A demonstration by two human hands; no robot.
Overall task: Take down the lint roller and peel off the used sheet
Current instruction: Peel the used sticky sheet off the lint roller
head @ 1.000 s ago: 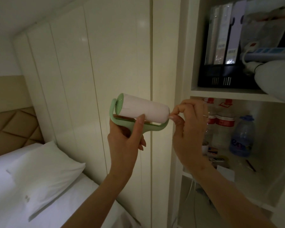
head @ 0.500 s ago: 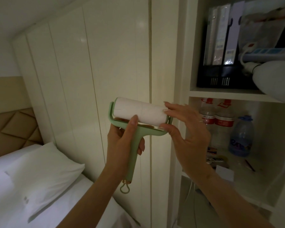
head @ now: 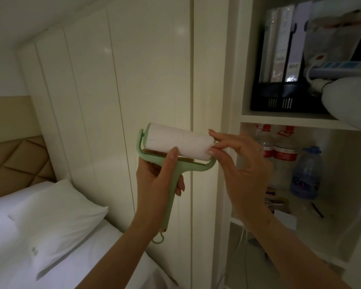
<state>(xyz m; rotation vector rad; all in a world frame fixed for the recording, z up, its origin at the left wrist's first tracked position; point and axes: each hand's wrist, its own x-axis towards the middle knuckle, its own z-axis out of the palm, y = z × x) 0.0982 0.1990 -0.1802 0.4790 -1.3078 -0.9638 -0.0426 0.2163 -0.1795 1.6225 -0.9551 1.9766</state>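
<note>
1. Your left hand (head: 156,184) wraps the green handle of the lint roller (head: 175,147), thumb pressed up against the white roll.
2. Your right hand (head: 244,170) touches the roll's right end with its fingertips (head: 212,152).
3. Behind stand white wardrobe panels (head: 133,80).
4. A pillow (head: 54,213) lies lower left; bottles (head: 283,151) fill the shelf (head: 290,119) at right.

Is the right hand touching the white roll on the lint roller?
Touching. The head view shows the right hand with its fingertips pressed on the end of the white roll, no gap visible, while the left hand grips the green handle.
</note>
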